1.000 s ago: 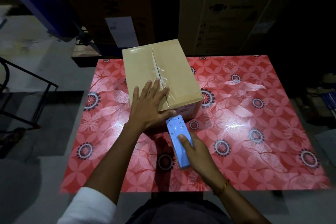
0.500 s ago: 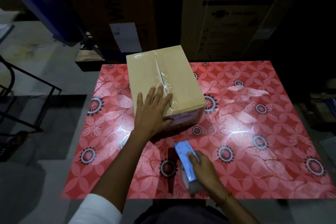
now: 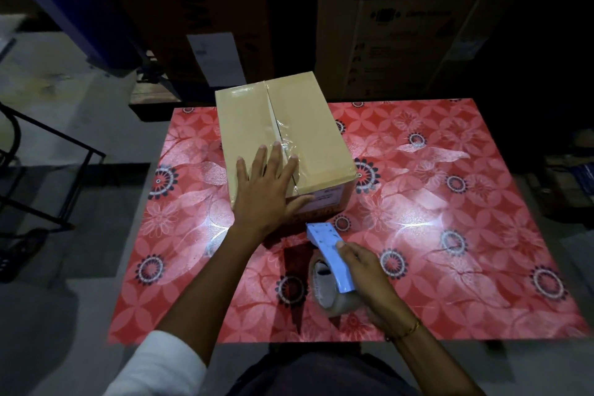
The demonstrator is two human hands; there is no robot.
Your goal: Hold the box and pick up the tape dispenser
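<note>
Our left hand (image 3: 265, 193) lies flat, fingers straight, on the near end of the taped cardboard box (image 3: 283, 141) standing on the red flowered bench (image 3: 450, 235), while our right hand (image 3: 366, 270) closes its grip round the blue tape dispenser (image 3: 328, 255) just before the box.

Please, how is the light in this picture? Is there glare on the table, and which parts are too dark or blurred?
Head view: light falls mostly on the table, with white glare patches on its glossy red cover; the cardboard box and both hands are clear, though the tape dispenser in the right hand is slightly blurred; the background is dim; straight edges bend from the wide lens.
</note>
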